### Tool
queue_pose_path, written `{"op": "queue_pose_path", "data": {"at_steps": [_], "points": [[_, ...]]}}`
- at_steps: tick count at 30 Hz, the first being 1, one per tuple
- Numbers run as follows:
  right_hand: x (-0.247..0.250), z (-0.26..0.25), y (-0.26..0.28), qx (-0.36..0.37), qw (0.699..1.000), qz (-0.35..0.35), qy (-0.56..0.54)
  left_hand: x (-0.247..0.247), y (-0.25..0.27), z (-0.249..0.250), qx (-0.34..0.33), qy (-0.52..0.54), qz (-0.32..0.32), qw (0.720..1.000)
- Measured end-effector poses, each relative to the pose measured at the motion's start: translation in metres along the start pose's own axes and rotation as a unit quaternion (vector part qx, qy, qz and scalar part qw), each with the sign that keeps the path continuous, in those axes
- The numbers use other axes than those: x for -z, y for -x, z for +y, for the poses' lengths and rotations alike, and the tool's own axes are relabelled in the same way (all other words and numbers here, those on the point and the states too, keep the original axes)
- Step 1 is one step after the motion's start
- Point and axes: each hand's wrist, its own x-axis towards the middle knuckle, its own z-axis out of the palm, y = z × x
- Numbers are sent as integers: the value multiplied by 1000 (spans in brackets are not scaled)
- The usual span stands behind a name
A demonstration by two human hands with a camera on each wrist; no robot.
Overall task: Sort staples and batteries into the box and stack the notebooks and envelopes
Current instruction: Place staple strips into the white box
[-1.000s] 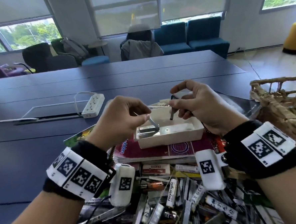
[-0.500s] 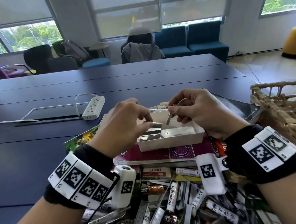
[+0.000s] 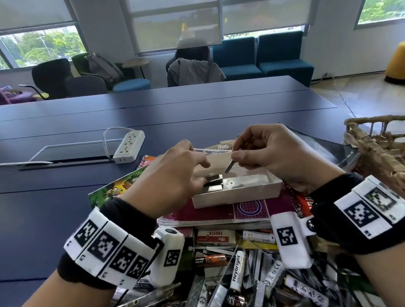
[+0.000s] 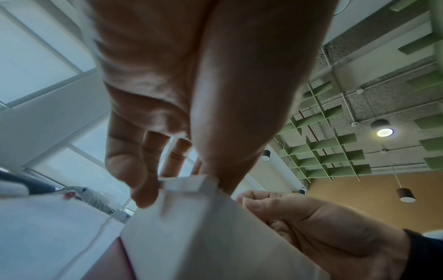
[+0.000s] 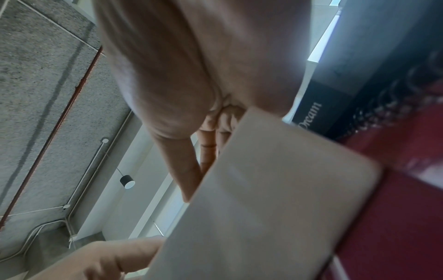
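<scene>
Nearest the camera, a heap of loose batteries (image 3: 237,273) and staple strips (image 3: 193,294) covers the near edge of the blue table (image 3: 46,210), w/ an eraser pack (image 3: 215,237) at its far side. Just beyond, a maroon notebook (image 3: 247,210) tops a stack of notebooks; a green-covered one (image 3: 113,189) pokes out at the left. The white box (image 3: 237,195) sits on the maroon notebook, a few staple strips stacked in its left end (image 3: 214,183).

Both hands work over the box. The left hand (image 3: 174,176), fingers curled, reaches into the left end at the stacked strips; whether it pinches one can't be told from the head view, and the left wrist view shows fingers (image 4: 134,170) bent down against the box corner (image 4: 189,185). The right hand (image 3: 272,153) pinches a single staple strip (image 3: 229,167) btwn thumb and forefinger, tilted down over the box interior, other fingers curled.

At right, a woven basket (image 3: 386,147) stands beside the stack. Farther back on the table, a white power strip (image 3: 128,146) lies left of the hands. Beyond the table: armchairs (image 3: 259,55), windows w/ blinds (image 3: 176,17).
</scene>
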Motion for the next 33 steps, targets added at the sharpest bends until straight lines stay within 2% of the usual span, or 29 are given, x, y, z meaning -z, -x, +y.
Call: {"op": "queue_pose_path", "data": {"at_steps": [16,25,30,33], "points": [[-10,-14,-8,41,992,14,115,-10,-5,3,-37,-38,14,998],[-22,-12,-16,39,939,-19,342,-8,0,2,-38,-50,9,998],[-28,-3,-11,46,916,5,398,-8,0,2,-33,-40,8,999],[-28,-1,-10,58,920,5,387,-9,-1,1,-33,-33,11,999]]}}
